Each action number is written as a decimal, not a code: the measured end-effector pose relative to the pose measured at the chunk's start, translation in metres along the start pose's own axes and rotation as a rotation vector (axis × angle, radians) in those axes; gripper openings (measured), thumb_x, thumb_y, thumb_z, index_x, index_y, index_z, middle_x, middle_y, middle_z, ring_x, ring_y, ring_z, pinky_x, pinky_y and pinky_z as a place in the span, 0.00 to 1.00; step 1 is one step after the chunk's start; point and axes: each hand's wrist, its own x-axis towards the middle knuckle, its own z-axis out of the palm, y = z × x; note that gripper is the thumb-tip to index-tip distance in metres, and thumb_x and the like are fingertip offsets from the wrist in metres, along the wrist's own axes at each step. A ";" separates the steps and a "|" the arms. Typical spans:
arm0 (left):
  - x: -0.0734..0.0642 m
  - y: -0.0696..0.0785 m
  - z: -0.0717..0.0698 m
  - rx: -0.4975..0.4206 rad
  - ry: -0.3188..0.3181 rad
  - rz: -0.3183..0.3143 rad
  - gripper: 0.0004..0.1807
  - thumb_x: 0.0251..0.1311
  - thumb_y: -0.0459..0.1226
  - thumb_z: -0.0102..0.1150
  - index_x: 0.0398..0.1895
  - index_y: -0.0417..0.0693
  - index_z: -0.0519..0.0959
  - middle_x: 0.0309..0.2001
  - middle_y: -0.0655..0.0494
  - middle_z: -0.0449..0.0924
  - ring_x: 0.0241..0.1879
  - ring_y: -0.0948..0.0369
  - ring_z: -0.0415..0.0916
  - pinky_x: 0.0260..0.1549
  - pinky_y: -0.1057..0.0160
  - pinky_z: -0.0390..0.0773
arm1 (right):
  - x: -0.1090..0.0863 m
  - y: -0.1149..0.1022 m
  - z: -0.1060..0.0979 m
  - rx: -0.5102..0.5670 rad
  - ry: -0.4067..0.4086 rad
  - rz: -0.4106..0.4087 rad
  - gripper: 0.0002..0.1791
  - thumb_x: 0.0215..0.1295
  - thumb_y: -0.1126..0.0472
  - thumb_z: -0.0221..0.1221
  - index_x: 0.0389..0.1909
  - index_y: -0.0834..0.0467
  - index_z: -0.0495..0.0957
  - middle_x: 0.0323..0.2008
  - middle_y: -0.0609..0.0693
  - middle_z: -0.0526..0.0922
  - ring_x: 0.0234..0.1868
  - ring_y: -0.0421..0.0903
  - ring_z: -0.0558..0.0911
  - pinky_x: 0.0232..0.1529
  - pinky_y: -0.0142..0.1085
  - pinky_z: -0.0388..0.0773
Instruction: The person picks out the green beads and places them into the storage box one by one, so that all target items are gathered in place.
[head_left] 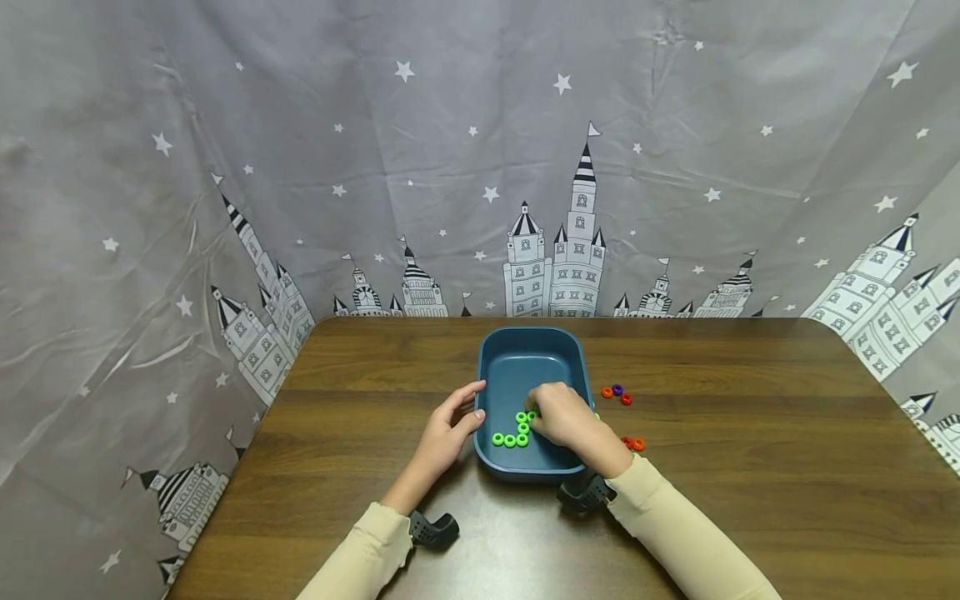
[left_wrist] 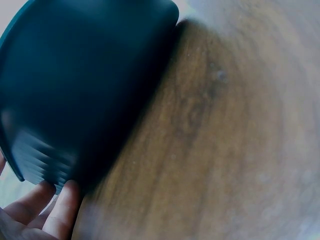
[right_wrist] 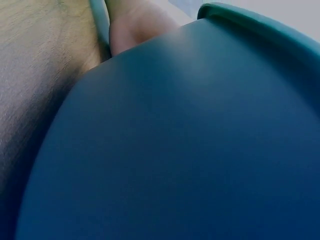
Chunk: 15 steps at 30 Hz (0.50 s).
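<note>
A blue rectangular tray stands on the wooden table. Inside it, several bright green rings lie in a bent row. My right hand reaches over the near right part of the tray, fingers bent downward. Its fingertips pinch a green ring at the end of the row, partly covered by the hand. Against the tray's left side rests my left hand, its fingers and thumb loosely extended at the rim. In the left wrist view, the left fingers touch the tray's ribbed outer wall.
To the right of the tray lie an orange ring, a purple ring and a red ring. Nearer me, another orange ring lies beside a red one by my right wrist. A grey castle-print curtain hangs behind the table.
</note>
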 end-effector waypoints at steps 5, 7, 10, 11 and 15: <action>0.000 0.000 0.000 -0.005 0.000 0.004 0.25 0.68 0.31 0.57 0.69 0.41 0.74 0.64 0.34 0.77 0.65 0.39 0.75 0.58 0.65 0.76 | 0.000 -0.001 -0.001 0.001 -0.008 0.002 0.04 0.53 0.70 0.68 0.25 0.59 0.83 0.25 0.48 0.81 0.28 0.44 0.74 0.33 0.42 0.77; 0.000 -0.001 0.000 -0.006 0.000 0.004 0.25 0.68 0.31 0.57 0.69 0.41 0.74 0.64 0.34 0.77 0.65 0.39 0.74 0.58 0.65 0.76 | 0.000 -0.001 -0.001 0.000 -0.008 0.004 0.04 0.53 0.70 0.68 0.25 0.59 0.83 0.24 0.48 0.81 0.28 0.45 0.74 0.33 0.42 0.76; 0.000 -0.001 0.000 -0.008 0.001 0.005 0.25 0.68 0.31 0.57 0.69 0.42 0.74 0.64 0.35 0.77 0.65 0.40 0.75 0.58 0.66 0.76 | 0.000 -0.001 -0.001 -0.001 -0.008 0.008 0.05 0.53 0.70 0.68 0.24 0.58 0.82 0.24 0.48 0.80 0.28 0.45 0.73 0.32 0.41 0.76; 0.000 -0.001 0.000 -0.009 0.000 0.006 0.25 0.68 0.31 0.57 0.69 0.42 0.74 0.64 0.35 0.77 0.65 0.40 0.75 0.57 0.67 0.76 | 0.000 -0.001 -0.001 -0.001 -0.008 0.008 0.05 0.53 0.70 0.68 0.25 0.58 0.83 0.24 0.48 0.80 0.28 0.45 0.73 0.32 0.42 0.76; 0.001 -0.002 0.000 -0.014 -0.001 0.007 0.25 0.68 0.31 0.57 0.69 0.41 0.73 0.64 0.34 0.77 0.64 0.39 0.75 0.57 0.68 0.76 | -0.001 -0.001 0.000 0.002 -0.010 0.008 0.05 0.53 0.70 0.68 0.25 0.58 0.83 0.25 0.48 0.81 0.28 0.45 0.74 0.32 0.41 0.76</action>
